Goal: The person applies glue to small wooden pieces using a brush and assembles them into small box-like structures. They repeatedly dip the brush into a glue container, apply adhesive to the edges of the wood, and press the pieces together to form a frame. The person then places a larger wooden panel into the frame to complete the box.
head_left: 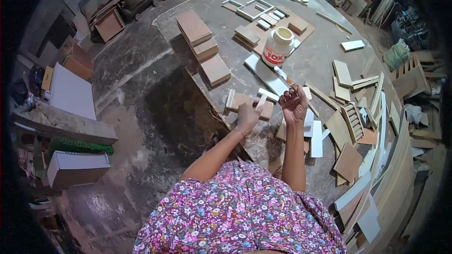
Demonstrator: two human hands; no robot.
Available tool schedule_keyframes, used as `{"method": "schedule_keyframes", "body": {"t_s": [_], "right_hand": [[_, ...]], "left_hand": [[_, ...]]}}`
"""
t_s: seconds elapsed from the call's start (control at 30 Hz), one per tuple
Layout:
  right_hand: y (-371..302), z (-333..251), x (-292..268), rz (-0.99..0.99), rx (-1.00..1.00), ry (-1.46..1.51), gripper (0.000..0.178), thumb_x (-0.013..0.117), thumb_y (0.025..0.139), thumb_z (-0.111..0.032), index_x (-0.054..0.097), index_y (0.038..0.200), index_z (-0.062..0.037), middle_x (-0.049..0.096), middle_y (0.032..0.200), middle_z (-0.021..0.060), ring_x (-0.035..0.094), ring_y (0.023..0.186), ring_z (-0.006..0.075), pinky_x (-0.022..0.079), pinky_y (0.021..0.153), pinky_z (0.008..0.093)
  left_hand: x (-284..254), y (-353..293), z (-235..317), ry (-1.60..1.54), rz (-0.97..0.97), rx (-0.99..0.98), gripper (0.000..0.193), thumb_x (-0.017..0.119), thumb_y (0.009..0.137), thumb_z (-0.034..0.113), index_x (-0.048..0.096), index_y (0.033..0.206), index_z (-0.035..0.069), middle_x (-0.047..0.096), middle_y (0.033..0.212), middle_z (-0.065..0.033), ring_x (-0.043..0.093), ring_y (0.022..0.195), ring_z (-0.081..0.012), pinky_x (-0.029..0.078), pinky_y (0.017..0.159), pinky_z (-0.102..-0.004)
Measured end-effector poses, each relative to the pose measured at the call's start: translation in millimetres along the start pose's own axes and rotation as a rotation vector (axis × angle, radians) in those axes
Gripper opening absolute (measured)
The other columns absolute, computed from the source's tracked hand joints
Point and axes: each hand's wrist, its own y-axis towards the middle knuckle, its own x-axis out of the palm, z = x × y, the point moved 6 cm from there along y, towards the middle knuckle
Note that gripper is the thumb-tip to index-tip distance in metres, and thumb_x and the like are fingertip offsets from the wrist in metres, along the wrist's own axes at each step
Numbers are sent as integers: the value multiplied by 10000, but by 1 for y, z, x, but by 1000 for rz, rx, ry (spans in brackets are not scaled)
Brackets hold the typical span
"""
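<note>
On the table (325, 51), wood (194, 27) is lying; the left hand (248, 118) is clasping a strip (262, 100), the right hand (294, 105) a brush (281, 73).

Grey worktable (325, 59) is strewn with wood offcuts (339, 129) at right. Brown wooden blocks (215, 69) are lined near left edge, brown wood piece (267, 111) set closer. Plywood board (306, 33), white plank (263, 72), thin batten (334, 22) laid flat; white plastic jar (279, 48) stood by plank.

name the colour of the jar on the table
The jar is white with red lettering, clearest in the head view.
</note>
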Motion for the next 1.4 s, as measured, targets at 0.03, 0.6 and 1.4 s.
{"method": "schedule_keyframes", "body": {"t_s": [0.03, 0.6, 1.4], "right_hand": [[-1, 0, -1, 2, -5, 1, 166, 596, 812, -256, 571, 887, -110, 561, 721, -1, 529, 688, 150, 456, 635, 297], [-2, -5, -8, 25, -27, 30, 157, 586, 811, -233, 598, 878, -91, 586, 726, 8, 540, 685, 167, 436, 632, 314], [-4, -4, 14, -68, -83, -205, 188, 565, 837, -213, 544, 988, -102, 583, 780, 18, 556, 698, 120, 457, 635, 275]], "left_hand": [[-7, -5, 16, -57, -5, 26, 228, 637, 721, 189, 636, 856, 6, 625, 752, -188, 620, 700, -288, 478, 657, -358], [20, -10, 16, 131, -3, 187, 481, 711, 626, 235, 525, 982, -30, 546, 877, -200, 566, 794, -335, 468, 704, -386], [-67, 22, 61, -882, -67, -59, 237, 602, 794, 89, 581, 990, -43, 617, 817, -41, 556, 703, -68, 440, 601, -190]]}}
